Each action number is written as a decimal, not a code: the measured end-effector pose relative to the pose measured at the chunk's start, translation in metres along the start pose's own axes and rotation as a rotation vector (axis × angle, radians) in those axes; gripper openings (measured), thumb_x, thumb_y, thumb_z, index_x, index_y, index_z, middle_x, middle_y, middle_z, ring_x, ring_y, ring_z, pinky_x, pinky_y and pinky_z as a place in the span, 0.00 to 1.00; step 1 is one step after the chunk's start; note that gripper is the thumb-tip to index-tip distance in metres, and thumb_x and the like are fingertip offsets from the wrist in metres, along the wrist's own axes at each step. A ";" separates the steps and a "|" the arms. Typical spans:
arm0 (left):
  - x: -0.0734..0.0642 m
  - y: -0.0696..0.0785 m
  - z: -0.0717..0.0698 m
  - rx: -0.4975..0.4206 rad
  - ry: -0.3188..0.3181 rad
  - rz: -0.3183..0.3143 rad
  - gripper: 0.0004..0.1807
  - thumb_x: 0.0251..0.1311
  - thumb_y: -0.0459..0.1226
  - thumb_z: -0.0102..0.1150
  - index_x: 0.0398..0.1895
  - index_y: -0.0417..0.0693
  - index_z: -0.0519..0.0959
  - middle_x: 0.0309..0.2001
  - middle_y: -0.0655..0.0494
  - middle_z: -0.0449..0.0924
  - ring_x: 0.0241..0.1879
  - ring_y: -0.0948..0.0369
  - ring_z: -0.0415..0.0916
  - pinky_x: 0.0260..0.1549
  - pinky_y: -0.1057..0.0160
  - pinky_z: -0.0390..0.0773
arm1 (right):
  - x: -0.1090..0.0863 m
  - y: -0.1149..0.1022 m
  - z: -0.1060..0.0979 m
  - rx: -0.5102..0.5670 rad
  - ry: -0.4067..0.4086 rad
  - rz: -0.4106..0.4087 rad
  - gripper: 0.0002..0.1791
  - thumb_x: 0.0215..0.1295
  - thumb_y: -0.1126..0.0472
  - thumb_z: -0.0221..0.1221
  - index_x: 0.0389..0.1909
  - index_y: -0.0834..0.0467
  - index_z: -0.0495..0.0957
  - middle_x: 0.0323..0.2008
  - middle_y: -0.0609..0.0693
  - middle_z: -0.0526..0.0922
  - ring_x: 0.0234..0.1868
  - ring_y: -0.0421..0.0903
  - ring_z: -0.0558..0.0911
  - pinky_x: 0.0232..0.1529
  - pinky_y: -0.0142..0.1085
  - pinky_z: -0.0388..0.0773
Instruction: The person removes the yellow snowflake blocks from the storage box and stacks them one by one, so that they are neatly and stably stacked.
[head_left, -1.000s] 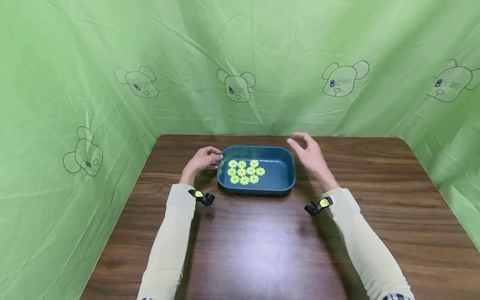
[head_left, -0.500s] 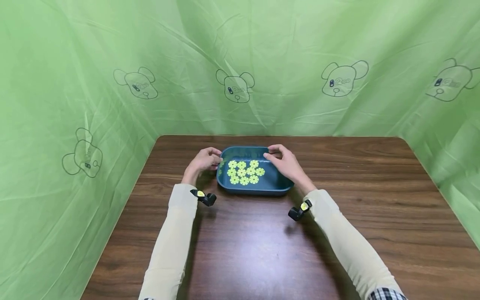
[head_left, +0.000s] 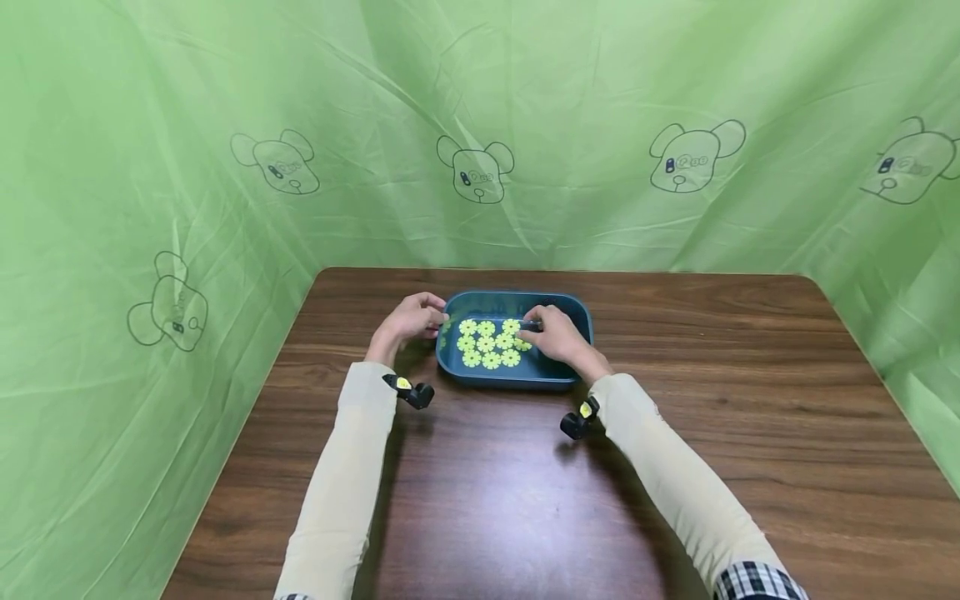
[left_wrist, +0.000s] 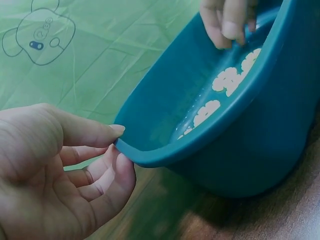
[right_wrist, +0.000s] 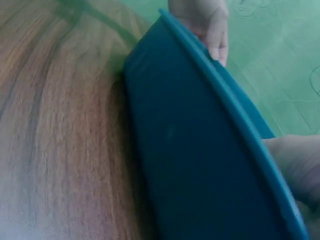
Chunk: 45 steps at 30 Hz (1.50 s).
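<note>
A dark blue rectangular tub [head_left: 558, 368] with rounded corners sits on the wooden table. Several flat yellow-green flower-shaped pieces [head_left: 486, 342] lie in its left part; they look whitish in the left wrist view. At the tub's left end my left hand [head_left: 408, 321] pinches the rim, thumb inside and fingers outside. My right hand [head_left: 561, 335] reaches down into the tub, its thumb and fingers parted right at the rightmost flower pieces and partly covering them. In the right wrist view the tub's wall hides the fingertips of that hand [right_wrist: 297, 167].
The brown table [head_left: 480, 492] stretches out in front of the tub and to its right. A green curtain [head_left: 570, 225] with bear drawings hangs along the table's back and sides. Both wrists wear a black camera strap [head_left: 581, 417] over the cream sleeves.
My right hand has moved left and down from beyond the tub's right end to the flower pieces inside. My left hand keeps its place at the rim.
</note>
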<state>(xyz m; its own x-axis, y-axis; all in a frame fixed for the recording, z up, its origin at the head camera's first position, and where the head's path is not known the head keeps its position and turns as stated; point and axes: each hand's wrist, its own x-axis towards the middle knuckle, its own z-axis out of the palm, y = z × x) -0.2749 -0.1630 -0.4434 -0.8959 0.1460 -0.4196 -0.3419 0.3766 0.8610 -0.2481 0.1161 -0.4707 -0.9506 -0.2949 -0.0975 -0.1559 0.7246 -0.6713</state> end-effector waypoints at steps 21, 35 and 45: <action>-0.001 0.002 0.000 -0.003 -0.014 0.005 0.19 0.63 0.31 0.54 0.57 0.39 0.68 0.46 0.45 0.71 0.40 0.54 0.73 0.52 0.51 0.77 | -0.004 -0.007 0.004 -0.231 0.044 0.038 0.12 0.60 0.55 0.65 0.33 0.59 0.76 0.43 0.56 0.71 0.45 0.53 0.69 0.47 0.44 0.70; -0.002 0.003 -0.001 0.021 -0.014 0.001 0.18 0.64 0.31 0.53 0.57 0.39 0.68 0.45 0.46 0.71 0.37 0.57 0.73 0.53 0.52 0.77 | -0.010 -0.016 -0.024 0.214 0.115 0.093 0.13 0.64 0.51 0.61 0.38 0.57 0.78 0.42 0.53 0.80 0.41 0.49 0.76 0.42 0.38 0.73; -0.004 0.005 -0.001 0.029 -0.020 -0.002 0.19 0.64 0.31 0.54 0.57 0.39 0.67 0.45 0.46 0.71 0.39 0.55 0.74 0.52 0.52 0.78 | -0.022 -0.011 -0.059 0.341 0.186 0.123 0.17 0.65 0.52 0.60 0.43 0.63 0.78 0.46 0.57 0.78 0.42 0.49 0.74 0.42 0.36 0.70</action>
<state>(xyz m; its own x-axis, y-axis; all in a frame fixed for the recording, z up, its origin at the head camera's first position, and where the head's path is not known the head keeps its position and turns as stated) -0.2736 -0.1627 -0.4376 -0.8895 0.1630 -0.4269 -0.3347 0.4035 0.8516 -0.2416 0.1518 -0.4176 -0.9938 -0.0783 -0.0783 0.0301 0.4898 -0.8713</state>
